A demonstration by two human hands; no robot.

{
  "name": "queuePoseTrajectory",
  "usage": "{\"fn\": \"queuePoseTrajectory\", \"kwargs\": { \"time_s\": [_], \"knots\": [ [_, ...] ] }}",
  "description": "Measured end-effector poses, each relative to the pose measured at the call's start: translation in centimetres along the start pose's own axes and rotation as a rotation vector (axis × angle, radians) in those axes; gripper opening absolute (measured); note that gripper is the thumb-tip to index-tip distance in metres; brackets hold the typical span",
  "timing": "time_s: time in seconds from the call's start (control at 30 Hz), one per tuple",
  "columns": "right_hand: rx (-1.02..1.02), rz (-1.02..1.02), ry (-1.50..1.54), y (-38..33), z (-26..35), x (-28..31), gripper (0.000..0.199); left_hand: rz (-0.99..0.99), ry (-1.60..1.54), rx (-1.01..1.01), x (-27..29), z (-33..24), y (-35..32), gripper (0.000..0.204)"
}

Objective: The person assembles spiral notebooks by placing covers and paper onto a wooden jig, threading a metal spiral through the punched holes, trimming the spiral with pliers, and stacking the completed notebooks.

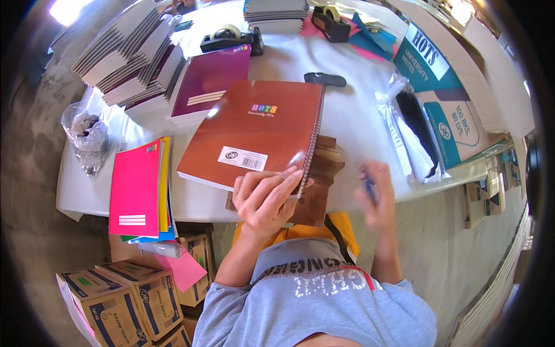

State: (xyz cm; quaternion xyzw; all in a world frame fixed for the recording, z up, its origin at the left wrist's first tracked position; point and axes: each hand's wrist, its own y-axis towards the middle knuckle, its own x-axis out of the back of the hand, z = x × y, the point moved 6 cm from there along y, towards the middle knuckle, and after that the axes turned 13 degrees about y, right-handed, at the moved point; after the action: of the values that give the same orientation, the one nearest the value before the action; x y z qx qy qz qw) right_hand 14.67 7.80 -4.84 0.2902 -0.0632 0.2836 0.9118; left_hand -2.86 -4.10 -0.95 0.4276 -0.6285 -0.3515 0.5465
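My left hand (267, 199) is closed on the lower right corner of a brown spiral notebook (240, 124). The notebook is tilted above the table, its wire spine on the right and a white barcode label facing up. Part of a brown wooden stand (326, 168) shows behind its spine. To the right, apart from the notebook, my right hand (378, 194) is smeared by motion. Its fingers curl around a small dark blue thing (370, 188) whose kind I cannot make out. Past the notebook's far edge lies a purple spiral notebook (214, 75) on a pile.
Stacked notebooks (124, 58) stand far left, near a clear plastic bag (87, 136). A pink notebook (136, 188) tops a pile at the left edge. Tape dispensers (332, 26) and a dark elongated object (325, 79) lie farther back. Cartons (113, 303) sit below left; another carton (428, 61) stands right.
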Motion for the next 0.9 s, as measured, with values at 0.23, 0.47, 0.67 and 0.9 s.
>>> {"fn": "queuePoseTrajectory", "kwargs": {
  "time_s": [0.23,0.47,0.67,0.9],
  "knots": [
    [-0.031,0.066,-0.164,-1.4,4.7,-3.3,0.047,0.099,0.026,0.022,-0.6,-0.6,-0.5,0.044],
    [-0.192,0.204,0.085,-1.6,3.8,-4.0,0.041,0.122,0.027,0.009,-0.5,-0.8,-0.5,0.046],
    [-0.764,0.365,1.061,-4.0,0.8,-7.1,0.049,0.035,-0.002,-0.04,0.4,-0.3,-0.8,0.028],
    [-0.325,-0.074,0.918,-1.8,-0.9,0.3,0.052,-0.559,0.169,0.619,9.3,9.9,1.1,0.02]
  ]
}}
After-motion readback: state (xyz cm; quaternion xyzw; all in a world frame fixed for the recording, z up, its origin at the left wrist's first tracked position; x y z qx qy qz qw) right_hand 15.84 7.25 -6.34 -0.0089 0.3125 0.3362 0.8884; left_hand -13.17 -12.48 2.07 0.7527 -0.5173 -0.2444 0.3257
